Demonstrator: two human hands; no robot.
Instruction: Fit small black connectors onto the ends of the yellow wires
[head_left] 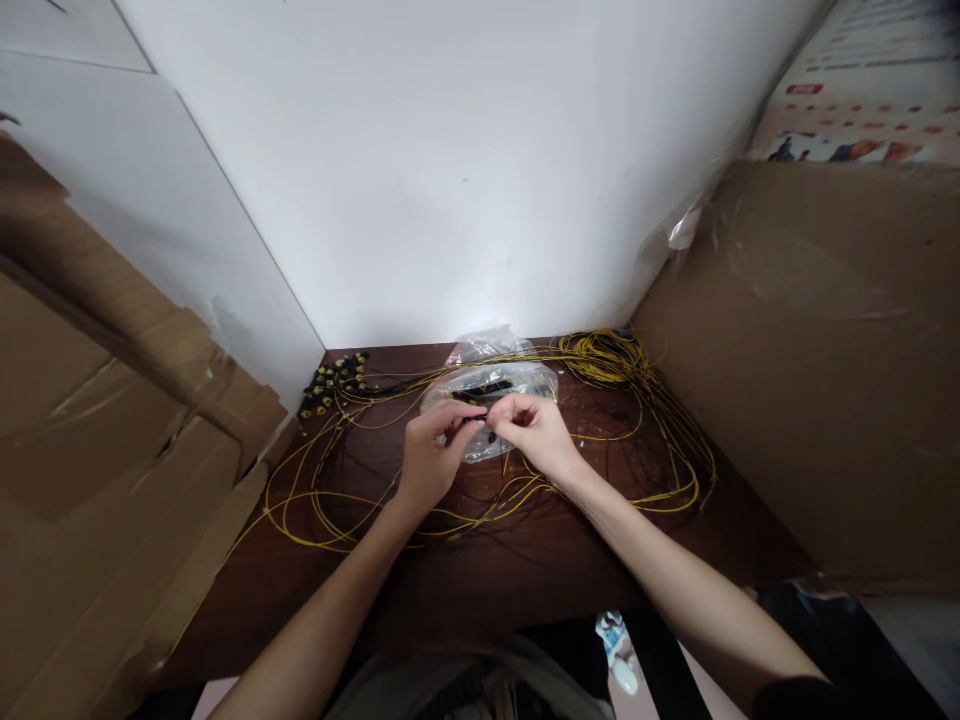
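My left hand [439, 450] and my right hand [531, 428] meet over the middle of the table, fingertips almost touching. Thumb and fingers of the left pinch a small dark piece, too small to name for certain. The right hand is closed in a pinch at that piece's right end; its fingers hide what they grip. Beneath both hands lies a clear plastic bag [487, 350] with black pieces in it. Yellow and black wires [480, 520] run in loops around and below the hands.
Several black-and-yellow connectors [330, 380] are bunched at the back left. A coil of yellow wire [604, 355] lies at the back right of the brown table [465, 585]. Cardboard boxes [825, 380] flank the table, and a white wall [465, 180] stands behind it.
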